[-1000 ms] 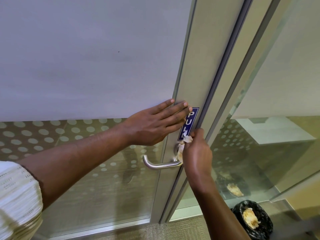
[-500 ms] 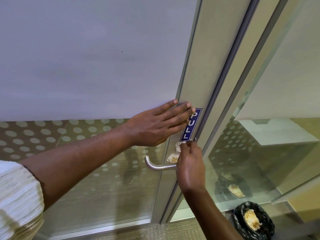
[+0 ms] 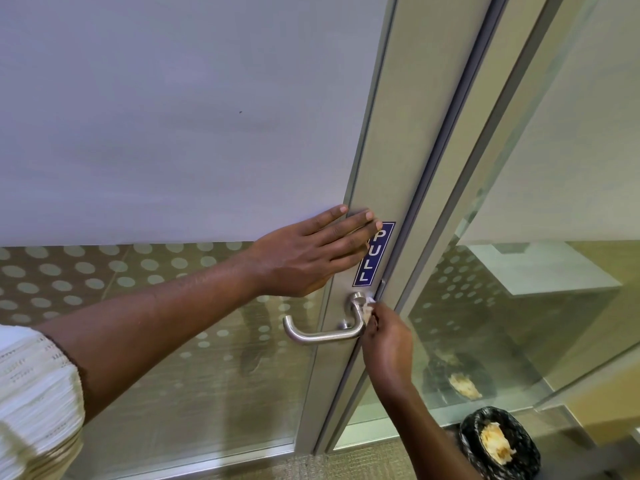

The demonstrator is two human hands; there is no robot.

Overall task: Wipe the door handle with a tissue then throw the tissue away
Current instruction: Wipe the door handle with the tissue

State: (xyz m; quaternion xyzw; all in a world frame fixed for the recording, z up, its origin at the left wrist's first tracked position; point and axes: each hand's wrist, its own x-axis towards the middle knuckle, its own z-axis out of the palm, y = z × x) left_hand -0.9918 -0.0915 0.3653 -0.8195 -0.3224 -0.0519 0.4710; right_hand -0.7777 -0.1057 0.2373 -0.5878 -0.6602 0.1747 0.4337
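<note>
A brushed-metal lever door handle (image 3: 318, 336) sticks out from the grey door frame, pointing left. My right hand (image 3: 388, 337) pinches a small crumpled white tissue (image 3: 367, 306) against the handle's right end, near its round base. My left hand (image 3: 311, 254) lies flat, fingers spread, on the door just above the handle, its fingertips touching a blue PULL sticker (image 3: 374, 253). Most of the tissue is hidden by my right fingers.
A small bin with a black liner (image 3: 500, 445) stands on the floor at the lower right, crumpled paper inside. Its reflection shows in the glass panel (image 3: 519, 306) to the right. The door glass (image 3: 173, 133) is frosted above and dotted below.
My right hand has slid the tissue from the middle of the lever back to its right end by the base. The left hand stays pressed on the door.
</note>
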